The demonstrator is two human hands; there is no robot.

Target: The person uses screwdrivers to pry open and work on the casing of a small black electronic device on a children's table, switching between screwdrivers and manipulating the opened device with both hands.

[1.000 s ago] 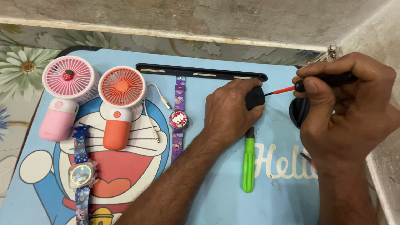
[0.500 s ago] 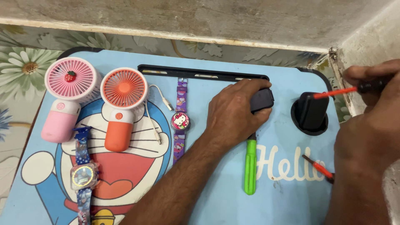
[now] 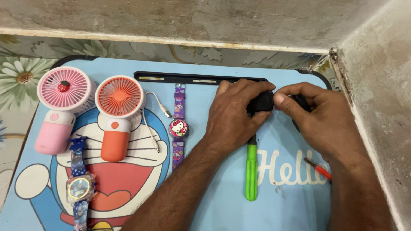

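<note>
Right hand [image 3: 319,117] back at centre, red tool dropped; both hands' grips pinch black piece [image 3: 260,102], mostly hidden; left hand [image 3: 233,115].

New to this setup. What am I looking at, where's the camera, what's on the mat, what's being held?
No machine here: a person works with two bare hands, filmed by one camera worn on the head, looking down. The left hand and right hand meet over a small black object, both touching it; what it is cannot be told. They work over a blue cartoon-print mat. On it lie a pink handheld fan, an orange handheld fan with a white cable, a purple child's wristwatch, a blue child's wristwatch, a long black strip, a green-handled screwdriver and a small red tool.
</note>
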